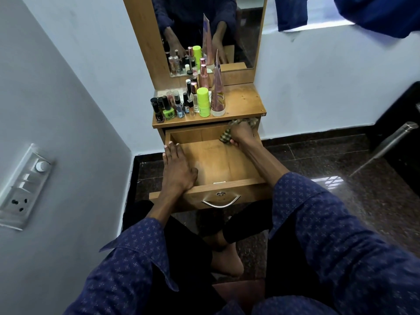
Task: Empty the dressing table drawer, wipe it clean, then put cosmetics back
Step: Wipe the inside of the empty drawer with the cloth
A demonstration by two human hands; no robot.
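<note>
Pulled-out wooden drawer point(218, 160): emptied, so you can wipe its bare floor.

Small cosmetic bottles and tubes point(181, 103): parked on the wooden tabletop point(241, 103), above and left of the grip, out of the cloth's way.

Right hand point(242, 135): reaches deep, grip curled round the checked cloth point(227, 136) at the far right corner.

Left hand point(176, 169): fingers straight, pressed flat along the left wall, likely steadying the drawer.

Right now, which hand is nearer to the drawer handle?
Left. The left hand rests on the drawer's left edge, close behind the drawer handle; the right hand grips a cloth at the drawer's far back.
</note>
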